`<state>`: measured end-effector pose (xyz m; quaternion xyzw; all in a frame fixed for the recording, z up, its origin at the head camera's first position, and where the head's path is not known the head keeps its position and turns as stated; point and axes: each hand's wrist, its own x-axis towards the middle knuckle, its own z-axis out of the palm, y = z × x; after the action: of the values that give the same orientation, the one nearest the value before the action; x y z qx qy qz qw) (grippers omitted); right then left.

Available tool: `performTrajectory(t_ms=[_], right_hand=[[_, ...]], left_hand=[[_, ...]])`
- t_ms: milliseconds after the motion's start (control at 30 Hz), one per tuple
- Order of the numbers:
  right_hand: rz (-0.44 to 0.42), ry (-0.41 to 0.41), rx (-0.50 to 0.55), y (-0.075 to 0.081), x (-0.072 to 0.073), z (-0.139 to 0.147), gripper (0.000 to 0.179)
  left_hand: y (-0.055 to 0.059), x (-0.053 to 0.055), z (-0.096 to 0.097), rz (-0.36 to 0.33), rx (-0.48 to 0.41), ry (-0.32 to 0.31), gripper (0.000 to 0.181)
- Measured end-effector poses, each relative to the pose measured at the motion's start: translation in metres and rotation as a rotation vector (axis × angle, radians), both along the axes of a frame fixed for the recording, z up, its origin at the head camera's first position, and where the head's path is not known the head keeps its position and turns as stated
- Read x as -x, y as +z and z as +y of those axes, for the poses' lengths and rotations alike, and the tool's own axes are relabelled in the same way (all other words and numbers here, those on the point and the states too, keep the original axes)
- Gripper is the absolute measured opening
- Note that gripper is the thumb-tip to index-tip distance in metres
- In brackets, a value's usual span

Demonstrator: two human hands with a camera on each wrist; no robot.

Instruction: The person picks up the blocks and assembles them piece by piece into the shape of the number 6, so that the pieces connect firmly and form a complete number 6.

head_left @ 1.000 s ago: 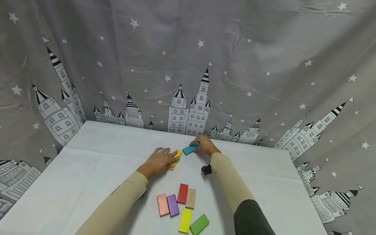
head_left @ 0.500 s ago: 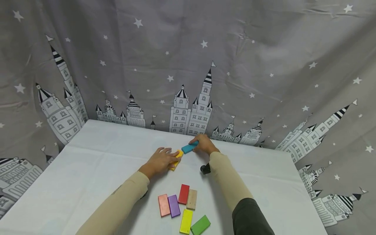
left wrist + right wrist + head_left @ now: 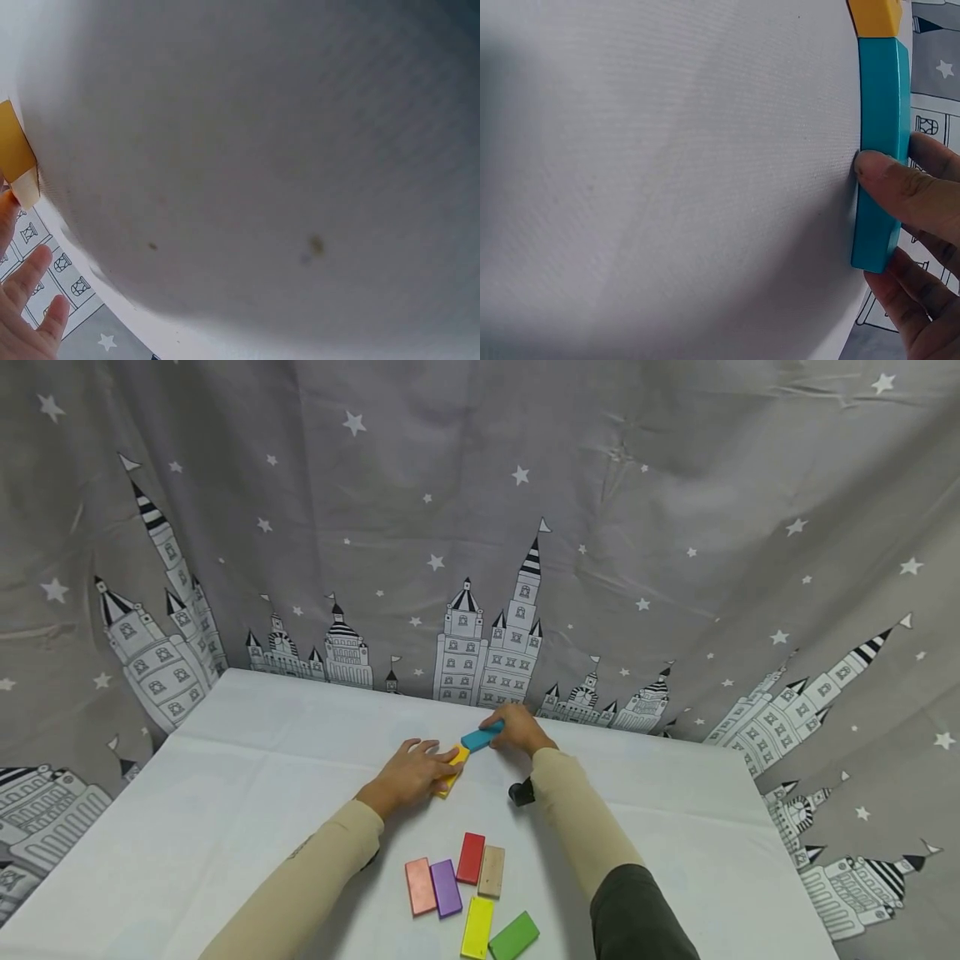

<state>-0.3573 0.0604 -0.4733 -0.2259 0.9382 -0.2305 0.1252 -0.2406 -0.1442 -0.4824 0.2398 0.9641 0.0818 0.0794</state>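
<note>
My left hand (image 3: 405,776) holds an orange-yellow wooden block (image 3: 460,757) down on the white table between thumb and index finger. In the left wrist view, that block (image 3: 15,146) shows at the left edge, and the outer fingers (image 3: 28,276) are spread away from it. My right hand (image 3: 522,731) pinches a blue block (image 3: 476,740), set end-on to the far end of the orange-yellow one. In the right wrist view, the blue block (image 3: 881,97) meets the orange-yellow block (image 3: 875,18) at its upper end, my thumb (image 3: 885,171) lying across it.
Nearer on the white table (image 3: 300,768) lie a pink block (image 3: 421,887), a purple block (image 3: 446,888), a red block (image 3: 470,857), a plain wood block (image 3: 491,871), a yellow block (image 3: 477,927) and a green block (image 3: 514,935). A grey castle-print curtain (image 3: 375,493) hangs behind.
My right hand has moved the blue block slightly left, closing the gap to the orange-yellow block. The left hand stays in place, and the loose blocks lie as before.
</note>
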Motion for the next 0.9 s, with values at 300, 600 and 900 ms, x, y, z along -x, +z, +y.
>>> performTrajectory(t_ms=[300,600,900], right_hand=[[-0.008,0.000,0.003,0.003,0.001,0.001,0.032],[-0.011,0.025,0.003,0.000,0.001,0.003,0.043],[0.014,0.026,0.059,0.007,-0.014,0.015,0.046]], left_hand=[[0.000,0.001,0.001,0.030,0.009,-0.012,0.048],[0.000,0.001,0.001,0.022,0.024,-0.015,0.047],[-0.001,0.001,0.000,0.029,0.011,-0.026,0.049]])
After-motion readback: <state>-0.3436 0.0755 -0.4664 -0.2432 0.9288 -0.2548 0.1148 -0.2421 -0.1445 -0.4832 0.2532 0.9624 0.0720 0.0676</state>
